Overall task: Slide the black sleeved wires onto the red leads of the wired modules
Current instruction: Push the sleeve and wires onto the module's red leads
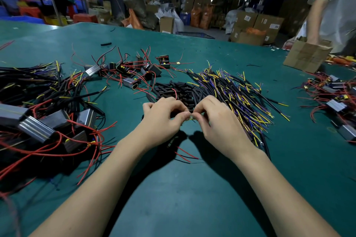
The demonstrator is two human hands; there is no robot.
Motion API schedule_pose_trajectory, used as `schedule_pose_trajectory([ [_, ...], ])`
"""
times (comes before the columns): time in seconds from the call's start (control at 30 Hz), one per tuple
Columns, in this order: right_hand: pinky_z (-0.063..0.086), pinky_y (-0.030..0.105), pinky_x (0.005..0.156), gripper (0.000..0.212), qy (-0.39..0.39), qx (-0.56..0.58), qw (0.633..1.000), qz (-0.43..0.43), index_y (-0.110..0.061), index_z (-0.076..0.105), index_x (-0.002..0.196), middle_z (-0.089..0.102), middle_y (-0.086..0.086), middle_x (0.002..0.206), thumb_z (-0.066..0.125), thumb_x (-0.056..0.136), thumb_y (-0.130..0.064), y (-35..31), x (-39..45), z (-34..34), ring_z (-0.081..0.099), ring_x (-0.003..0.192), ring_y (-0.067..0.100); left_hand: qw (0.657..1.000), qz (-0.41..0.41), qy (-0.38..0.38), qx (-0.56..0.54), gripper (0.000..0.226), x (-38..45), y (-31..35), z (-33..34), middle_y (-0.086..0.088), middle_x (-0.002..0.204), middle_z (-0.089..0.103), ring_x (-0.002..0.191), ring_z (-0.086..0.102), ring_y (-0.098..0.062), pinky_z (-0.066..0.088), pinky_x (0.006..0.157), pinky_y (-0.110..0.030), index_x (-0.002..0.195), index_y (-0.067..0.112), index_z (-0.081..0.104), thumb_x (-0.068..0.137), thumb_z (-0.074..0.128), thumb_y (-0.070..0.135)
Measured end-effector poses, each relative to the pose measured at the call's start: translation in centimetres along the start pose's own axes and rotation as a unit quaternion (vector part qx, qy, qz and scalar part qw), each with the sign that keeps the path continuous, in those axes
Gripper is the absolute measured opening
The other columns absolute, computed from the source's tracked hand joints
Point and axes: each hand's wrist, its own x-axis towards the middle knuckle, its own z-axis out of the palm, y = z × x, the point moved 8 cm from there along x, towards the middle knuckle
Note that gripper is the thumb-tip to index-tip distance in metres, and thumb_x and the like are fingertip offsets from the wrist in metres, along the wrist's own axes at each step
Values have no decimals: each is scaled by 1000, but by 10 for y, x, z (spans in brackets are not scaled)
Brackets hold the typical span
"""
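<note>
Both my hands meet fingertip to fingertip over the green table (192, 198): left hand (163, 116) and right hand (215, 117) each pinch narrow on something thin between them, a yellowish wire tip (189, 119) just showing. I can't tell if a red lead is in there. My call: keep the pinches close to the joint and feed straight. Sleeved wires (240, 98) piled right, wired modules (131, 72) behind.
</note>
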Motion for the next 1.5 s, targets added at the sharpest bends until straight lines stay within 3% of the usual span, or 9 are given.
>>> schedule_pose_trajectory([
  [0.17,42,14,58,38,-109,250,931,244,-8,72,83,70,1,71,51,96,-37,43,-14,28,52,50,-3,998,17,9,-61,6,0,2,-6,2,99,55,100,52,-9,34,98,-31,82,28,66,86,68,25],
  [0.3,42,14,60,31,-100,377,887,249,-7,74,87,68,-2,70,53,97,-26,42,-14,33,49,56,4,995,13,-23,-95,4,0,0,-9,0,106,53,105,51,-4,32,86,-4,81,22,70,84,70,24],
  [0.43,42,12,63,12,-71,428,865,251,-17,73,81,68,-7,69,64,89,-20,45,-13,31,51,59,4,989,-31,-23,-145,19,2,-6,-11,1,101,64,97,57,-4,43,85,-21,77,18,73,89,63,29],
  [0.53,44,13,66,6,-63,448,856,250,-17,71,81,69,-5,71,68,86,-16,43,-12,31,53,62,4,987,-41,-46,-151,7,1,-6,-8,10,75,67,70,58,-1,46,70,-22,82,17,70,86,68,22],
  [0.7,44,8,62,14,-74,461,850,243,-20,72,80,69,-9,67,68,85,-7,38,-13,31,57,60,-3,981,-52,-90,-165,23,-1,-8,-2,0,94,72,84,66,-18,48,76,-21,103,16,62,82,73,18],
  [0.87,47,12,70,17,-91,477,835,259,-21,77,78,73,0,77,65,88,-15,39,-15,34,61,72,5,968,-65,-90,-226,32,-1,-9,-2,7,74,63,64,57,5,44,68,-7,107,11,59,79,75,8],
  [1.07,45,19,77,14,-83,477,833,266,-18,74,78,71,-1,75,65,88,-15,39,-15,35,58,75,9,963,-62,-100,-242,26,-1,-6,-2,1,75,60,67,52,-1,42,68,-9,104,12,63,80,73,5],
  [1.27,45,13,71,8,-61,479,837,257,-14,71,81,68,-2,72,66,87,-12,36,-13,31,57,71,9,972,-39,-91,-214,14,-1,-2,-4,-15,95,70,79,55,-12,48,81,-31,96,12,68,83,71,11],
  [1.5,45,11,69,9,-53,472,845,246,-12,70,82,69,-6,67,65,87,-9,34,-12,26,57,66,4,972,-37,-80,-217,5,-2,-1,-5,2,71,66,62,54,-1,45,65,-14,90,12,72,85,69,13],
])
